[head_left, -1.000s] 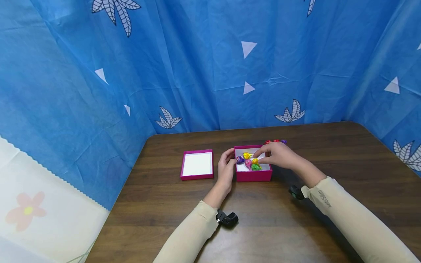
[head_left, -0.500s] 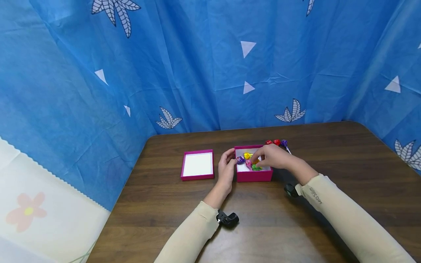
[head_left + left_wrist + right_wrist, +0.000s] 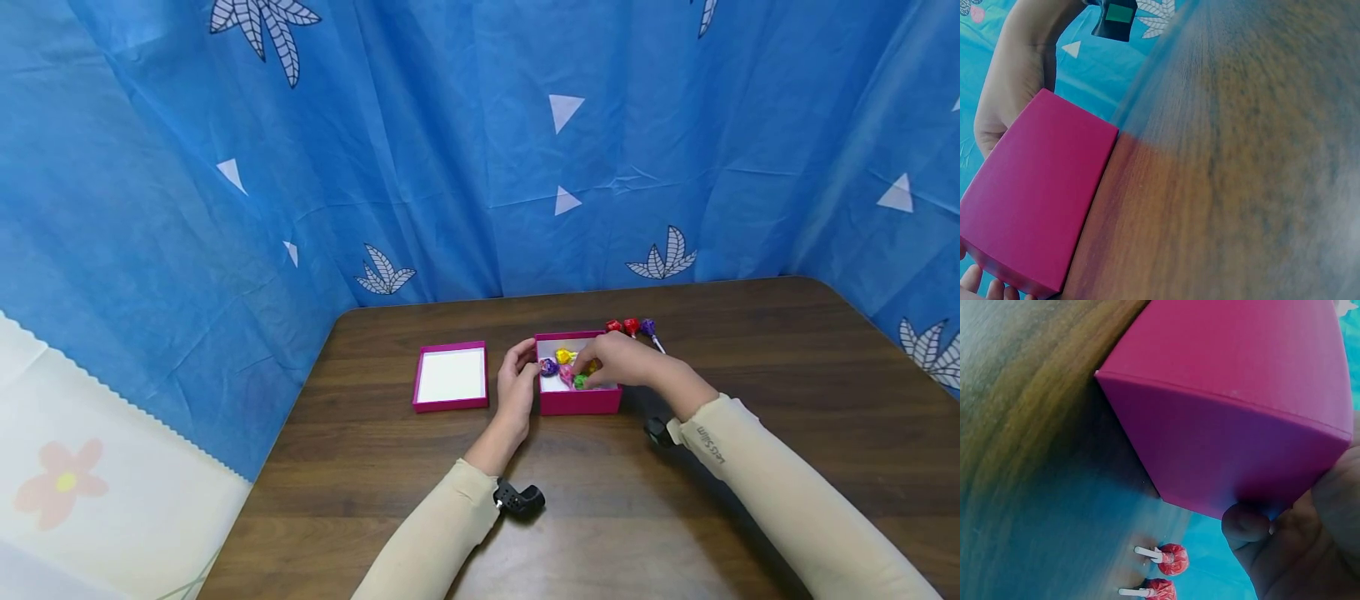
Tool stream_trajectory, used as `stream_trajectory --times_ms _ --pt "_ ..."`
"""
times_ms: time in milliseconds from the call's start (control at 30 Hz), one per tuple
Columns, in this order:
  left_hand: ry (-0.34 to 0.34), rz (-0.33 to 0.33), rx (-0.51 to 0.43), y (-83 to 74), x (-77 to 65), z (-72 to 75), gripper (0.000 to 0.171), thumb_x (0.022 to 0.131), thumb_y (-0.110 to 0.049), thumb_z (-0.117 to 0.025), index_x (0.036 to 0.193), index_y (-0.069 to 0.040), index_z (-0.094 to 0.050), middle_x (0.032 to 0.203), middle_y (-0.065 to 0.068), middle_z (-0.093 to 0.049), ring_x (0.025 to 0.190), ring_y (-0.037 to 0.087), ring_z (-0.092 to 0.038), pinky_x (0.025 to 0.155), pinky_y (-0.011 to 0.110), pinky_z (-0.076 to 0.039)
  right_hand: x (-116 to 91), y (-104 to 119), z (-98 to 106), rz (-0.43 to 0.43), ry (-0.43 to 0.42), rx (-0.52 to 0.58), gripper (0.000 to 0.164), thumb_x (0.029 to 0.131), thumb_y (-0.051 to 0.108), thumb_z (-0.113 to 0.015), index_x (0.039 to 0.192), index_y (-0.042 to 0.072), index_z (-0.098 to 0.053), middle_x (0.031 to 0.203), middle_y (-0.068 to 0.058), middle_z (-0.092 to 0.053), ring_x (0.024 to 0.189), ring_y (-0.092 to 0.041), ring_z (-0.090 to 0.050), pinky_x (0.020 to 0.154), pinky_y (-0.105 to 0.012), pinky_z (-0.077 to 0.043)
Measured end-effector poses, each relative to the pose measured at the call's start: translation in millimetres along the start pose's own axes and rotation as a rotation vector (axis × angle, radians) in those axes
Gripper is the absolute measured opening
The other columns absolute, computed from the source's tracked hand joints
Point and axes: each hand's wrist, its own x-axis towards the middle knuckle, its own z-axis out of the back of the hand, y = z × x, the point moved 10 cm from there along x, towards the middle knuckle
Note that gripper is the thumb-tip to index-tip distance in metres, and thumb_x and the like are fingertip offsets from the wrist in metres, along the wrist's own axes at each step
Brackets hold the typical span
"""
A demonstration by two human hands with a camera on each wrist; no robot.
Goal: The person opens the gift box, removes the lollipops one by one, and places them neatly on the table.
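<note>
An uncovered magenta box (image 3: 579,403) with a white inside holds several wrapped lollipops. Yellow (image 3: 563,356), purple (image 3: 548,367), pink (image 3: 566,373) and green lollipops (image 3: 580,381) show in the head view. My left hand (image 3: 516,385) grips the box's left wall, thumb at the rim and fingers outside; some fingertips (image 3: 995,290) show beside that wall in the left wrist view. From the right, my right hand (image 3: 618,360) reaches over the rim, fingers bent down among the lollipops near the green one. Whether they pinch one I cannot tell, as the box wall hides the fingertips in the right wrist view.
The box's lid (image 3: 451,375) lies to the left, white inside up. Behind the box on the wooden table (image 3: 600,500) lie two red lollipops (image 3: 632,326) and a purple lollipop (image 3: 648,327). A blue curtain (image 3: 450,167) hangs behind the table.
My right hand has moved left and lower into the box, from the yellow lollipop towards the green one. More of the lollipops behind the box now shows. My left hand stays at the box.
</note>
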Motion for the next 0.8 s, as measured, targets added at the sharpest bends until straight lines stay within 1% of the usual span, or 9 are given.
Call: stream_trajectory --times_ms 100,233,467,533,700,800 --pt "0.002 0.003 -0.001 0.0 0.1 -0.2 0.042 0.095 -0.008 -0.052 0.136 -0.016 -0.057 0.143 0.005 -0.055 0.132 0.023 -0.05 0.115 0.042 -0.041 -0.1 1.3 0.0 -0.008 0.004 0.003 0.028 0.083 0.019 -0.081 0.11 0.014 -0.078 0.111 -0.004 -0.076 0.103 -0.021 -0.067 0.099 -0.046 -0.054" --pt "0.006 0.004 0.005 -0.4 0.0 0.0 0.042 0.095 -0.008 -0.052 0.136 -0.017 -0.057 0.143 0.004 -0.055 0.133 0.023 -0.05 0.115 0.042 -0.041 0.1 2.1 -0.1 -0.007 0.004 -0.005 0.027 0.083 0.019 -0.081 0.109 0.014 -0.078 0.109 -0.003 -0.076 0.101 -0.02 -0.067 0.098 -0.046 -0.054" --pt "0.01 0.005 0.009 -1.0 -1.9 0.7 0.042 0.095 -0.011 -0.053 0.137 -0.016 -0.056 0.144 0.005 -0.055 0.133 0.023 -0.05 0.113 0.042 -0.043 1.4 -4.1 -1.7 -0.039 0.007 0.002 0.028 0.081 0.023 -0.082 0.108 0.018 -0.078 0.106 0.001 -0.076 0.099 -0.017 -0.065 0.097 -0.046 -0.055" --pt "0.012 0.001 0.01 -1.6 -2.4 0.5 0.042 0.095 -0.011 -0.053 0.137 -0.015 -0.056 0.144 0.005 -0.054 0.133 0.023 -0.05 0.113 0.042 -0.043 1.9 -4.9 -1.9 -0.037 0.004 0.002 0.027 0.081 0.023 -0.083 0.107 0.018 -0.078 0.106 0.001 -0.075 0.098 -0.017 -0.065 0.096 -0.046 -0.055" --pt "0.014 0.0 0.013 -2.7 -2.5 0.2 0.043 0.095 -0.01 -0.052 0.138 -0.014 -0.055 0.145 0.006 -0.054 0.133 0.023 -0.05 0.113 0.042 -0.042 1.7 -4.5 -1.3 -0.025 -0.024 0.001 0.026 0.082 0.023 -0.081 0.108 0.019 -0.078 0.108 0.0 -0.075 0.097 -0.017 -0.064 0.095 -0.046 -0.055" --pt "0.013 -0.005 0.017 -3.1 -2.5 -0.1 0.043 0.095 -0.01 -0.051 0.138 -0.013 -0.055 0.144 0.007 -0.054 0.133 0.023 -0.05 0.113 0.041 -0.043 0.1 -4.5 0.5 -0.042 -0.05 0.002 0.026 0.083 0.026 -0.08 0.108 0.022 -0.078 0.111 0.0 -0.075 0.1 -0.018 -0.064 0.094 -0.046 -0.055"
